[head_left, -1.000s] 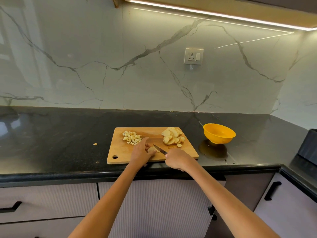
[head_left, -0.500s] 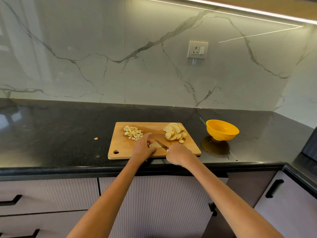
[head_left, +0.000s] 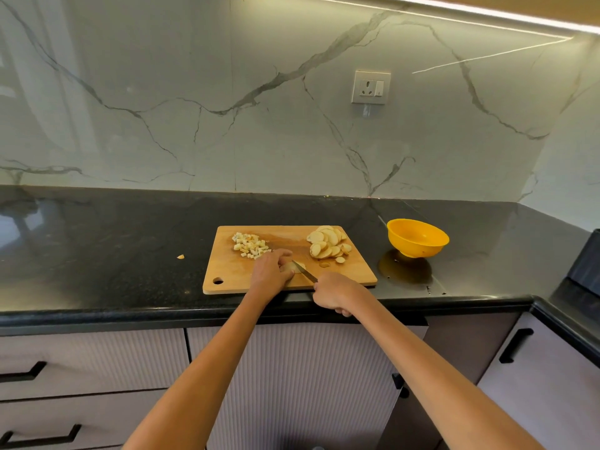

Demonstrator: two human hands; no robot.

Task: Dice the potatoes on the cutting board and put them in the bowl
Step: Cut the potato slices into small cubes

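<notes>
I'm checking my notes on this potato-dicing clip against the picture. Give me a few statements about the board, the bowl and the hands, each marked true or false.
1. The right hand grips the knife. True.
2. The diced potato lies in the yellow bowl. False: the dice sit in a pile on the cutting board, toward its far left; no dice show in the bowl.
3. The left hand holds a potato piece down on the board. True.
4. The potato slices lie left of the dice. False: they lie right of them, nearer the bowl.
5. The bowl stands on the board. False: it stands on the black counter, right of the board.
</notes>
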